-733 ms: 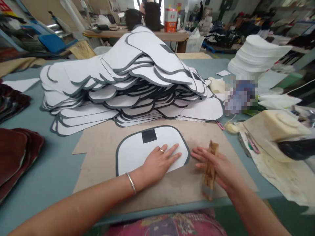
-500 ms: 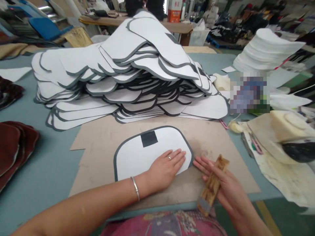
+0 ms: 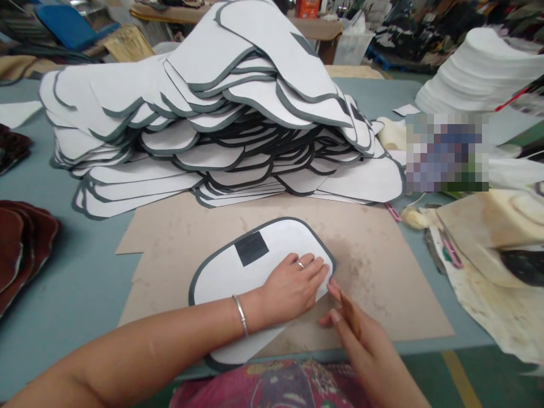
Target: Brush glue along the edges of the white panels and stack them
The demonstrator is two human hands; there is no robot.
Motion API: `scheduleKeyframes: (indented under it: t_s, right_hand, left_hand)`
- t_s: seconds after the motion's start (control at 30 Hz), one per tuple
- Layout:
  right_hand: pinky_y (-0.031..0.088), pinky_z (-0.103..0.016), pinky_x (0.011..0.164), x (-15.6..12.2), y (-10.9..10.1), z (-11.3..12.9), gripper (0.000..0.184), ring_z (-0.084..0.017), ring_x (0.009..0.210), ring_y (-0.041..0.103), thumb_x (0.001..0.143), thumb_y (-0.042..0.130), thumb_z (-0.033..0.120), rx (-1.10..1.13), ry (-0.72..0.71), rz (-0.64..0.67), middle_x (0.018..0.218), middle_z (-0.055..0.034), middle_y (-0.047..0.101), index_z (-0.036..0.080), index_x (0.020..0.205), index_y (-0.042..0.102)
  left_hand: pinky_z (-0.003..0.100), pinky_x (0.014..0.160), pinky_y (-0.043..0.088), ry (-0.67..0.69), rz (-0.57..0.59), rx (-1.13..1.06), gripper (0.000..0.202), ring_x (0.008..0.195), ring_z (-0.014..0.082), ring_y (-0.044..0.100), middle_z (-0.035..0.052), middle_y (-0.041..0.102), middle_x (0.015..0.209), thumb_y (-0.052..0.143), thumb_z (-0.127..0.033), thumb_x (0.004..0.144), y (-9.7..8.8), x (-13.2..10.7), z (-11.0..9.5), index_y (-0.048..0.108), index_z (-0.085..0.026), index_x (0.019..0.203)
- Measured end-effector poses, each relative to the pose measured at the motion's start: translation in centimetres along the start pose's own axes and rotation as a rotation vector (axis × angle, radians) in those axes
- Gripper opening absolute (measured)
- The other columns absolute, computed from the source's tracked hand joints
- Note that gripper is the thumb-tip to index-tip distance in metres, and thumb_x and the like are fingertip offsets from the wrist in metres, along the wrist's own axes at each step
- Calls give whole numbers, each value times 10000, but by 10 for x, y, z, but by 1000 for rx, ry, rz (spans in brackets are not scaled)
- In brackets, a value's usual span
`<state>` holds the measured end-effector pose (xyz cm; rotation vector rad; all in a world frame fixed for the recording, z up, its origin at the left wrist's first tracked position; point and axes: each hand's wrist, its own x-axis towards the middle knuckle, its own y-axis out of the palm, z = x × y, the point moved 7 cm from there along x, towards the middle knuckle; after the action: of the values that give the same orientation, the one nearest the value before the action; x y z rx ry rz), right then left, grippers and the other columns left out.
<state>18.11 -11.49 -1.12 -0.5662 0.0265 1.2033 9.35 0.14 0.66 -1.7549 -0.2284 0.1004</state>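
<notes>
A white panel with a grey border and a black square patch lies tilted on a brown cardboard sheet. My left hand rests flat on the panel's right end, fingers together and stretched out, a ring on one finger and a bangle at the wrist. My right hand sits just below the panel's right edge, closed round a worn, glue-stained brush. Only the brush's upper part shows between the fingers.
A tall heap of the same white panels fills the table behind the cardboard. Dark red pieces lie at the left edge. White foam stacks and stained paper with a foam block are on the right.
The panel has turned counter-clockwise and slid toward me, its lower end now over the cardboard's near edge. My right hand with the brush moved in under the panel's right edge.
</notes>
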Motion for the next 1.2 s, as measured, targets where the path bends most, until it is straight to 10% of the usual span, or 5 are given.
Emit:
scheduleKeyframes:
  t_s: [0.13, 0.23, 0.5, 0.77, 1.2]
  right_hand:
    - [604, -435, 813, -13, 25, 4, 599, -304, 1083, 693, 901, 347, 152, -553, -238, 62, 1609, -222, 279, 114, 1489, 453]
    - [612, -390, 678, -15, 18, -3, 696, -240, 821, 736, 846, 342, 85, -752, -296, 50, 1549, -214, 413, 171, 1536, 354]
    - [562, -458, 906, 21, -55, -14, 552, -263, 1055, 630, 917, 621, 413, -425, -295, -381, 1176, -134, 610, 203, 1399, 454]
    - [557, -383, 819, -11, -17, 0, 432, -221, 1001, 639, 994, 454, 245, -816, -398, -114, 1297, -86, 603, 280, 1422, 500]
    - [531, -410, 827, -19, -5, 19, 528, -273, 1082, 589, 918, 521, 93, -1034, -440, -95, 1355, -82, 608, 235, 1427, 535]
  left_hand:
    - [415, 852, 417, 49, -10, -17, 498, 1218, 281, 489, 82, 537, 1357, 535, -362, 1005, 1, 2, 2, 426, -253, 1478]
    - [416, 837, 420, 59, -30, -4, 395, 1211, 276, 500, 99, 534, 1369, 474, -320, 1036, 3, 0, 1, 495, -226, 1419]
    - [428, 847, 464, 105, -84, 20, 350, 1231, 309, 524, 165, 514, 1425, 457, -241, 1030, 2, -31, -8, 540, -176, 1363]
    - [405, 1050, 461, 53, -131, -65, 302, 1375, 254, 468, 130, 522, 1470, 450, -215, 1039, 8, -33, -5, 574, -145, 1306]
    - [440, 1228, 301, 56, 48, -197, 525, 1516, 274, 269, 55, 363, 1613, 540, -247, 970, 15, -39, -10, 441, -128, 1472]
